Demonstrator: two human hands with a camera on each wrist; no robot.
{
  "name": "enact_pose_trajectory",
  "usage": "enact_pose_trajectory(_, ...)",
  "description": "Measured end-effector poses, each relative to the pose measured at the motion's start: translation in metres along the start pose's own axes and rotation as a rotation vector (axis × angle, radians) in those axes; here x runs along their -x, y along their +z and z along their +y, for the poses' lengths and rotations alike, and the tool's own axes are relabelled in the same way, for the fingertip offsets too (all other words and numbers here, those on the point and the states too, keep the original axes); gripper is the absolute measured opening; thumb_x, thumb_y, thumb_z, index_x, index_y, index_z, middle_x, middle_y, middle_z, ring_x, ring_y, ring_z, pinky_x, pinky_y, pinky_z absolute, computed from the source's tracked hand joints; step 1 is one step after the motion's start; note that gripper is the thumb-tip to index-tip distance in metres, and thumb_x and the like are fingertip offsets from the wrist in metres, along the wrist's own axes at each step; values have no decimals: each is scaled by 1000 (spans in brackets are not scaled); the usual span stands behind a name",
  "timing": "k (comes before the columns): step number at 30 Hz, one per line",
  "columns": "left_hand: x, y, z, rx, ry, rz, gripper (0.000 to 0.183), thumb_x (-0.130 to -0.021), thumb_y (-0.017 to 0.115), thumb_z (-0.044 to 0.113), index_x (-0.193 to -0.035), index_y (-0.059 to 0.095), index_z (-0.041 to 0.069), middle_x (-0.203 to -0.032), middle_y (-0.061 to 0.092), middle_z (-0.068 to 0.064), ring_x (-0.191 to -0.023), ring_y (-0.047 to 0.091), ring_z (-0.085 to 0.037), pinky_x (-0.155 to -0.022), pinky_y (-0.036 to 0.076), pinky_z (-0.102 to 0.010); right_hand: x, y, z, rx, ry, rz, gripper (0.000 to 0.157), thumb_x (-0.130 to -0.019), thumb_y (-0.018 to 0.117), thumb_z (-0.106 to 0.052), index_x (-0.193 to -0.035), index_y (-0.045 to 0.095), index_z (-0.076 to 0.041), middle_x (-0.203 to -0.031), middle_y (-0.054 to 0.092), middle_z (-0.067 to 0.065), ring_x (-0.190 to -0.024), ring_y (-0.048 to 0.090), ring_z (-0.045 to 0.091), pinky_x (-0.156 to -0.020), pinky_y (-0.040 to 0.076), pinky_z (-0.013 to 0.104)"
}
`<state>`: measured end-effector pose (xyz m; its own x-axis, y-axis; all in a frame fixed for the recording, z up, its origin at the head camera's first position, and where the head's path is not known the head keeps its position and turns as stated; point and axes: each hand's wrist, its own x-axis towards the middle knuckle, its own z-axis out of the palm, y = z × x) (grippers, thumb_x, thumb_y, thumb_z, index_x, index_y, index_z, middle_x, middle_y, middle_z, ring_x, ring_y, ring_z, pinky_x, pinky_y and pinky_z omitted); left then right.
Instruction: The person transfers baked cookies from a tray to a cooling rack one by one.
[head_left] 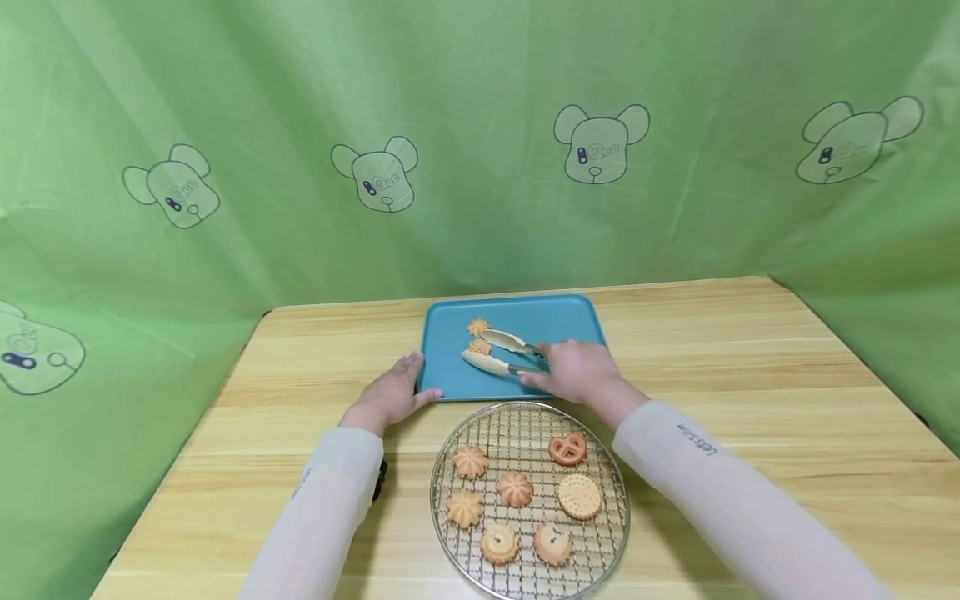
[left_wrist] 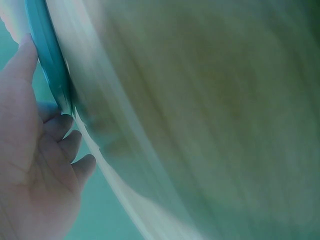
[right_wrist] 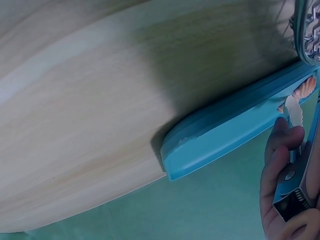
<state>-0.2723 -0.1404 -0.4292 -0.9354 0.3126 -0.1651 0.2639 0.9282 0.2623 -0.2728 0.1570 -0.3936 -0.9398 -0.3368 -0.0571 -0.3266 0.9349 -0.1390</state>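
A blue rectangular tray (head_left: 540, 321) lies at the back of the table with two small swirled cookies on it, one cookie (head_left: 478, 327) behind the other cookie (head_left: 479, 347). My right hand (head_left: 581, 371) grips a pair of tongs (head_left: 486, 362) with cream tips and dark handles. The tips are spread, one on each side of the nearer cookie; whether they touch it I cannot tell. At the tray's front left corner, my left hand (head_left: 392, 392) holds the rim (left_wrist: 47, 55), thumb along the front edge and fingers at the left side.
A round wire cooling rack (head_left: 517, 417) stands in front of the tray, bearing several cookies (head_left: 515, 489) and a pretzel-shaped one (head_left: 567, 448). The wooden table (head_left: 750, 375) extends to both sides. A green curtain (head_left: 480, 233) printed with bear heads hangs behind it.
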Motion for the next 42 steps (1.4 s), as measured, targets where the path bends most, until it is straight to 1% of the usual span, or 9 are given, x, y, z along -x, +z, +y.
enact_pose_trajectory(2, 0, -1, 0, 6, 3, 4, 84, -94, 48, 54, -151, 16, 1, -157, 13, -13, -143, 13, -31, -115, 17, -43, 0, -1, -1, 1, 6, -4, 76, -88, 52, -64, -141, 47, -10, -100, 68, 14, -69, 56, 21, -48, 46, 31)
enact_pose_trajectory(8, 1, -1, 1, 5, 6, 8, 84, -94, 48, 53, -151, 16, 1, -157, 14, -13, -143, 14, -31, -115, 17, -43, 0, -1, -1, 8, 5, 5, 73, -89, 53, -61, -141, 48, -11, -107, 66, 16, -69, 56, 21, -46, 45, 31)
enact_pose_trajectory(12, 1, 0, 0, 6, 4, 9, 84, -94, 49, 53, -151, 16, 1, -157, 14, -13, -143, 14, -31, -115, 17, -43, 1, 0, 0, 10, -2, 10, 72, -89, 53, -61, -141, 48, -11, -108, 67, 16, -75, 60, 24, -47, 46, 31)
enact_pose_trajectory(19, 1, -1, 1, 1, 2, 6, 85, -94, 48, 54, -151, 16, 1, -157, 13, -13, -143, 13, -30, -115, 17, -42, 7, 0, 4, -15, -7, 17, 72, -89, 53, -61, -142, 47, -12, -110, 66, 18, -66, 55, 21, -43, 43, 29)
enact_pose_trajectory(23, 1, -1, 1, 3, -1, 5, 84, -94, 49, 54, -151, 16, 1, -157, 14, -12, -143, 13, -30, -115, 17, -42, 10, -2, 7, -15, -17, 36, 73, -89, 53, -61, -141, 48, -10, -113, 65, 19, -73, 59, 24, -43, 43, 28)
enact_pose_trajectory(29, 1, -1, 2, 7, -6, 4, 84, -93, 49, 54, -151, 17, 1, -157, 14, -12, -143, 13, -30, -115, 17, -42, 15, -5, 12, -35, -23, 38, 74, -89, 52, -62, -142, 47, -10, -119, 63, 20, -66, 56, 20, -41, 42, 29)
enact_pose_trajectory(32, 1, -1, 2, 9, -5, 3, 84, -93, 49, 54, -151, 17, 1, -157, 14, -12, -143, 13, -30, -115, 17, -43, 17, -5, 16, -26, -26, 50, 74, -89, 52, -63, -142, 47, -12, -122, 61, 19, -76, 61, 23, -41, 42, 28)
enact_pose_trajectory(37, 2, -1, 1, 3, -3, 2, 85, -93, 49, 54, -151, 16, 1, -157, 13, -11, -143, 12, -29, -115, 17, -42, 21, -7, 24, -16, -29, 64, 74, -89, 51, -63, -142, 46, -12, -126, 59, 20, -93, 63, 36, -45, 45, 30)
enact_pose_trajectory(42, 2, 0, 1, 10, 0, 4, 85, -93, 49, 54, -151, 16, 1, -157, 13, -11, -143, 13, -30, -115, 17, -43, 26, -8, 34, -9, -29, 77, 74, -88, 52, -63, -142, 47, -12, -120, 61, 23, -93, 63, 40, -53, 51, 39)
